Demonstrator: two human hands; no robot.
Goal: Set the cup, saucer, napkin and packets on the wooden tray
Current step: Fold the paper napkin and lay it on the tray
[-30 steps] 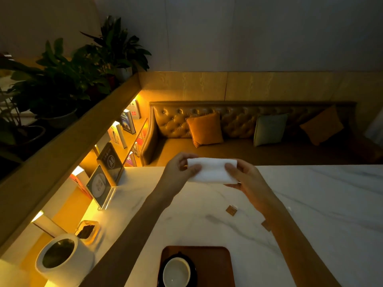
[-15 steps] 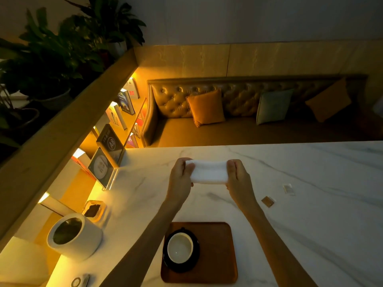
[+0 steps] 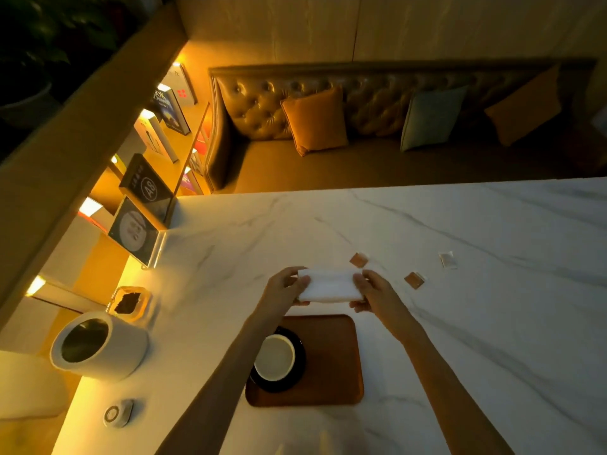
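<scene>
With cup (image 3: 275, 356) and saucer (image 3: 297, 372) set on the wooden tray (image 3: 331, 362), the napkin (image 3: 328, 287) is gripped by both hands' (image 3: 285, 287) grips above the tray's far edge, packets (image 3: 414, 280) left on the bench (image 3: 492, 323).

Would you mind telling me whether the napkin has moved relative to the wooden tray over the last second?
Yes. The napkin, held at its ends by the left hand and right hand, has come nearer the wooden tray, now just beyond its far edge.
</scene>
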